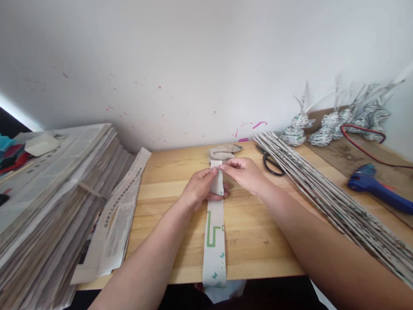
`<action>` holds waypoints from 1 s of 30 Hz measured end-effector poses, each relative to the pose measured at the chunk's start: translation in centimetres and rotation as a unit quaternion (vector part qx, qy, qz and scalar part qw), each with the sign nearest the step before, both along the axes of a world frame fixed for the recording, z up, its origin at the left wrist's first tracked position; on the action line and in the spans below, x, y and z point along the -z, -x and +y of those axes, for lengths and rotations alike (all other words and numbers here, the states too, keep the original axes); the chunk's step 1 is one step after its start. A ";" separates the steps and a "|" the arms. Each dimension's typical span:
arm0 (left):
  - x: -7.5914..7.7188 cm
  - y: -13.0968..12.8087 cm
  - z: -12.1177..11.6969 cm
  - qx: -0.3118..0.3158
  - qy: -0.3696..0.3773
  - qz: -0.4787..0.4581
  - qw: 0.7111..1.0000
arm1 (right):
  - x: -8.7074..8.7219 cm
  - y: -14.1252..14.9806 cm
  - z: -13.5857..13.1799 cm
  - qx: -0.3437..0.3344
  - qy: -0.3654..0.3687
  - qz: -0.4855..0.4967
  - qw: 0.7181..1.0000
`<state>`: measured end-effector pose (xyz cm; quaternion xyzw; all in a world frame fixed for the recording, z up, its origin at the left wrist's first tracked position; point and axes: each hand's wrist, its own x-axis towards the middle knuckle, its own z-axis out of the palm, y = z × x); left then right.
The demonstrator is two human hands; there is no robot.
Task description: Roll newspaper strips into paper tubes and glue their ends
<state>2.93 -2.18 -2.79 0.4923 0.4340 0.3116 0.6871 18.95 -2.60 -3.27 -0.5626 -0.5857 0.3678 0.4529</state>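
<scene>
Paper strip [215,234] in both half-closed hands [198,186] [246,175]

Illegible Chinese headline [123,197] on the loose newspaper sheet [116,241]

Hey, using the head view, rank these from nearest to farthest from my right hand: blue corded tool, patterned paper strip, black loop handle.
From your right hand:
1. Patterned paper strip: at its fingertips, on the left.
2. Black loop handle: just right.
3. Blue corded tool: far right, beyond the paper rods.
</scene>
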 end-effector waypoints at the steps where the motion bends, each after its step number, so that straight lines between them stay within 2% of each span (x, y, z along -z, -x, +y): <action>1: 0.0 0.0 0.0 0.003 0.002 0.002 1.000 | 0.2 0.0 0.1 0.006 -0.008 -0.009 1.000; 8: 0.2 -0.1 0.0 0.011 -0.002 0.019 1.000 | -0.1 -0.1 -0.1 -0.035 0.005 0.014 0.999; 11: 0.2 -0.1 -0.1 0.014 -0.008 0.027 0.999 | -0.3 0.0 -0.2 -0.029 0.016 0.036 0.999; 22: 0.4 0.0 0.1 0.023 -0.012 0.024 0.999 | -0.3 0.0 0.0 -0.054 0.102 0.177 0.977; 30: 0.0 -0.1 -0.1 0.016 0.012 0.014 1.000 | -0.4 0.3 0.0 -0.005 0.110 0.178 0.978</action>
